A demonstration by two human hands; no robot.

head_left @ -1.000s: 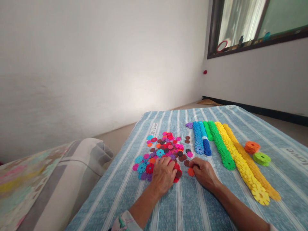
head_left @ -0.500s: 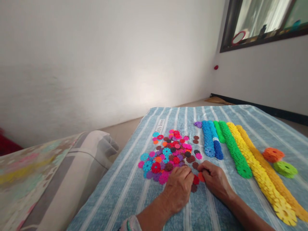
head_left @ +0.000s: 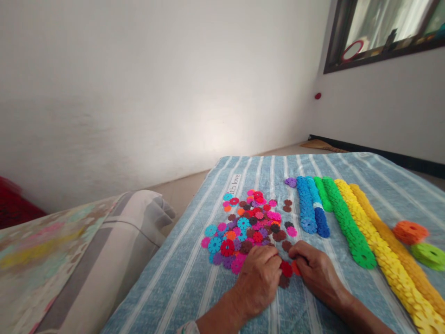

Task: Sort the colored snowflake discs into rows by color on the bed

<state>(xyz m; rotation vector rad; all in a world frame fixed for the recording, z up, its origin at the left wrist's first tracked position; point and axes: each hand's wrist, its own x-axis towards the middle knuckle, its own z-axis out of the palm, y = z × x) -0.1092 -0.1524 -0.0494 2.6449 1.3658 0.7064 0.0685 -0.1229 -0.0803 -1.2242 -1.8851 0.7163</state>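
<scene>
A loose pile of mixed flower-shaped discs (head_left: 243, 223) lies on the striped blue cloth. My left hand (head_left: 260, 273) rests at the pile's near edge, its fingers curled and pressed together; what lies under them is hidden. Right of it, my right hand (head_left: 314, 269) has its thumb and fingers closed at an orange-red disc (head_left: 296, 267). Between the hands lie a red disc (head_left: 286, 269) and a brown disc (head_left: 284, 281). Overlapping rows of discs run along the right: blue (head_left: 306, 204), dark blue (head_left: 321, 222), green (head_left: 347, 222), yellow (head_left: 385, 260) and amber (head_left: 392, 239).
An orange stack (head_left: 411, 232) and a lime stack (head_left: 429, 256) sit at the far right. A small purple group (head_left: 291, 182) lies at the rows' far end. A grey-and-white covered surface (head_left: 135, 218) stands at the left, with a wall behind.
The view has shifted slightly, so the discs and rows appear a little further right and lower. Both hands keep nearly the same pose and place beside the pile.
</scene>
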